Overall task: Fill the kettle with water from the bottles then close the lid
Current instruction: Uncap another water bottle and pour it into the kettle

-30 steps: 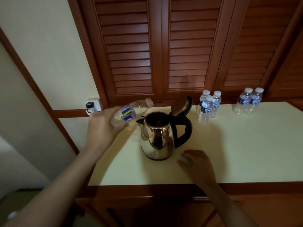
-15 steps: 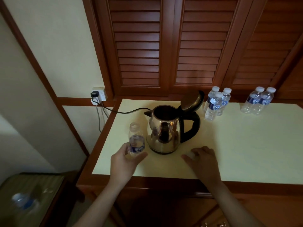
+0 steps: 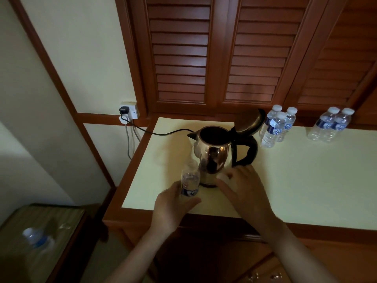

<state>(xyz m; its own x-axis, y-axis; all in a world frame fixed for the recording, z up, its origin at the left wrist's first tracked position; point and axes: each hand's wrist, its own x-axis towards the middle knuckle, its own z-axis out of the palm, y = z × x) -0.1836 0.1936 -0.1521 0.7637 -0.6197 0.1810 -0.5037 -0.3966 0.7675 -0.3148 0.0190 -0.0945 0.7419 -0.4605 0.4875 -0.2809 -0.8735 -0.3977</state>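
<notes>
Your left hand [image 3: 173,203] grips the uncapped bottle [image 3: 190,181] low on its body, holding it upright near the front edge of the counter [image 3: 306,180], just front-left of the kettle [image 3: 214,154]. Your right hand [image 3: 242,190] is beside it at the kettle's base, with a small white blur [image 3: 222,176] at the fingertips; you cannot tell whether it pinches anything. The kettle stands on the counter with its lid [image 3: 250,123] tipped back. Behind its handle stand three capped bottles [image 3: 274,129], with two more bottles [image 3: 330,127] well to the right. The cord [image 3: 163,133] runs to the wall socket [image 3: 128,110].
</notes>
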